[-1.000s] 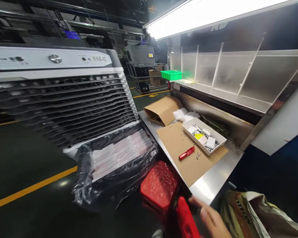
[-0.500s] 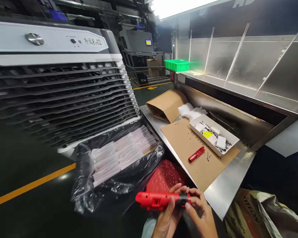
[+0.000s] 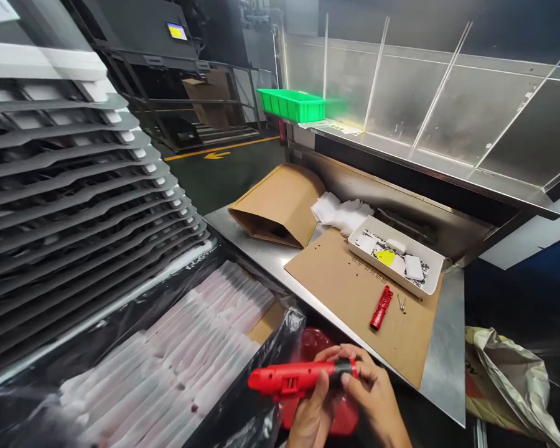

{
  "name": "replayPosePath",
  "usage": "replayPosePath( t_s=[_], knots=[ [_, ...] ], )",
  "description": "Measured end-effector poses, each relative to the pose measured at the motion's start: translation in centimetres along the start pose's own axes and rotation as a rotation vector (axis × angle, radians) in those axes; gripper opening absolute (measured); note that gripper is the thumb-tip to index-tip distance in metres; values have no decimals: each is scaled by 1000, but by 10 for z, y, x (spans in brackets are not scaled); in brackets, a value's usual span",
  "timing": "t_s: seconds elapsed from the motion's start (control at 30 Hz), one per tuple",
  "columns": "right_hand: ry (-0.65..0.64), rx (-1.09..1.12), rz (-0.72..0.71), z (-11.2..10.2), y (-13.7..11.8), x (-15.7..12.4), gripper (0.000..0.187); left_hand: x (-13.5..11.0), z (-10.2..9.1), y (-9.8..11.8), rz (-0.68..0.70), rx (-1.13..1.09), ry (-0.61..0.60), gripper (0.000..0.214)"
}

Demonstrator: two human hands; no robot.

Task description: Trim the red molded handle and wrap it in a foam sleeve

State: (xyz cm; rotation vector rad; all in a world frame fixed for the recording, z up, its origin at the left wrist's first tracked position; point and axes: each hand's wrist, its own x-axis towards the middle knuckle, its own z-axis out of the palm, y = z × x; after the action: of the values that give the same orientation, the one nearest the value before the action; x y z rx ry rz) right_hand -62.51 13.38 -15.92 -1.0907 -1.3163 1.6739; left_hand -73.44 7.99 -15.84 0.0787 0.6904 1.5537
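Observation:
Both my hands are closed around a red plastic tool body (image 3: 284,378) with a black band near its right end; its exact kind I cannot make out. My left hand (image 3: 312,404) grips its middle from below, thumb upright along the side. The fingers of my right hand (image 3: 366,382) pinch the black-banded end. Beyond them, on a cardboard sheet (image 3: 326,267), lies a smaller red part (image 3: 381,308) beside a few small metal pieces (image 3: 401,303). A white tray (image 3: 429,283) at the back of the sheet holds small black bits, white blocks and a yellow piece.
At left a black-lined box holds rows of white-wrapped packets (image 3: 168,354), next to a louvred machine (image 3: 74,186). A paper bag (image 3: 280,199) and white sheets (image 3: 338,210) lie on the metal bench (image 3: 448,361). A green bin (image 3: 292,106) sits behind; a sack (image 3: 508,379) stands right.
The view has shifted, so the packets and louvred machine appear larger and the bench lies further left. Both hands keep hold of the red tool body in much the same pose.

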Motion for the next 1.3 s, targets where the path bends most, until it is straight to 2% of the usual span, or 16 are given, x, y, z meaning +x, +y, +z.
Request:
replayPosePath(
  t_s=[0.2,0.37,0.5,0.6,0.67,0.73,0.83,0.97,1.17,1.3],
  knots=[
    [57,-34,13,15,-7,16,43,21,-14,17,74,251,-96,29],
    [25,-31,-11,15,-8,24,43,26,-11,35,181,459,-176,26],
    [-15,-12,-45,16,-7,25,42,24,-4,48,203,565,-227,31],
    [-9,3,-63,13,-7,20,38,25,-3,43,188,502,-197,31],
    [0,25,-65,9,-8,15,33,28,-6,37,157,407,-154,24],
    [-7,36,-70,4,-9,8,30,30,-10,34,107,281,-109,28],
    [46,-55,-88,0,-12,-3,28,32,-12,39,-31,78,-74,32],
    [132,-212,-127,11,-12,-14,29,30,-9,44,-210,-107,-132,26],
    [266,-277,-153,41,-6,-23,36,24,-10,37,-306,-84,-185,24],
    [335,-425,-306,43,5,-26,30,21,-10,37,-378,-89,-141,27]
  ],
)
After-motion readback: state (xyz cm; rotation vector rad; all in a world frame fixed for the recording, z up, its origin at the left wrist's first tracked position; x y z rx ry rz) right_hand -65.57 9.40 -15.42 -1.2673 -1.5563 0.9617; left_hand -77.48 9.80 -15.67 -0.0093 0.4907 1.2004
